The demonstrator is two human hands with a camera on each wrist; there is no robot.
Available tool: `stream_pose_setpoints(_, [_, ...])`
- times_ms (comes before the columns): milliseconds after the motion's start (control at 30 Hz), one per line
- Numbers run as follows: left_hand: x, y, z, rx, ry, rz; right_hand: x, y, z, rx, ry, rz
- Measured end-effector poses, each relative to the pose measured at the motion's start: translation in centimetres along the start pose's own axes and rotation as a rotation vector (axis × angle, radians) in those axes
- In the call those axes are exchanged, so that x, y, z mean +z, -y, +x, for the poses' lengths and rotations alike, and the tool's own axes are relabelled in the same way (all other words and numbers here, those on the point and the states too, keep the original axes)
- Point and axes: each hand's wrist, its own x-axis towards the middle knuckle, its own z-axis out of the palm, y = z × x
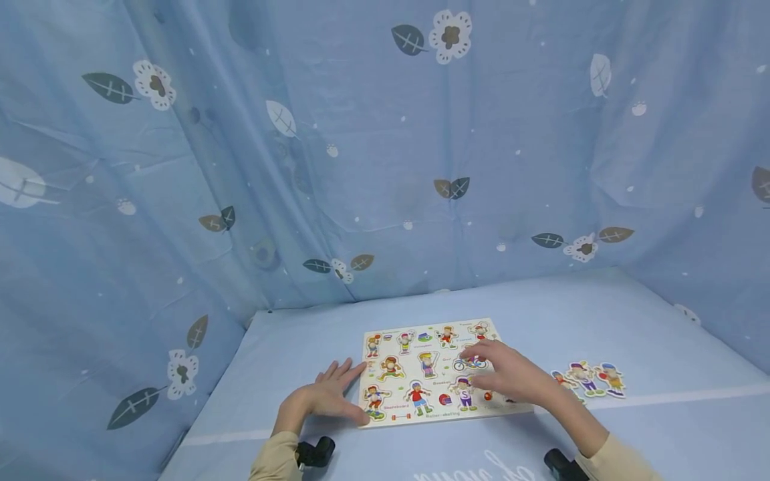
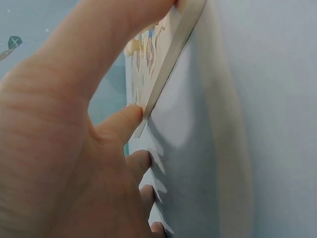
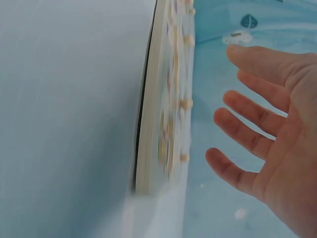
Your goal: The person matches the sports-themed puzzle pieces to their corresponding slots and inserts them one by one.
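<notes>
A wooden peg puzzle board point(image 1: 410, 372) with colourful sports figures lies on the table. At its left edge my left hand point(image 1: 325, 397) spreads its fingers, the thumb at the near left corner. In the left wrist view, the index fingertip touches the board's edge point(image 2: 171, 59). My right hand point(image 1: 519, 375) hovers over the board's right part, near the cyclist piece point(image 1: 475, 363). Its fingers are apart, relaxed and hold nothing, as the right wrist view shows. Small round pegs point(image 3: 186, 103) stick up from the pieces there.
Several loose figure pieces point(image 1: 611, 379) lie on the table to the right of the board, beside my right forearm. A pale blue cloth with a white stripe covers the table point(image 1: 301, 334). Behind it hangs a blue curtain point(image 1: 385, 167) with leaves and flowers.
</notes>
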Motion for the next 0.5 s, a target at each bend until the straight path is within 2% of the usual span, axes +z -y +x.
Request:
stream_pose_setpoints(167, [0.1, 0.1, 0.1, 0.031, -0.005, -0.014, -1.6, -1.6, -1.2, -0.024, 0.019, -0.023])
stream_pose_setpoints(500, [0.2, 0.7, 0.3, 0.033, -0.009, -0.023, -3.7, -5.0, -3.6, 0.06, 0.061, -0.019])
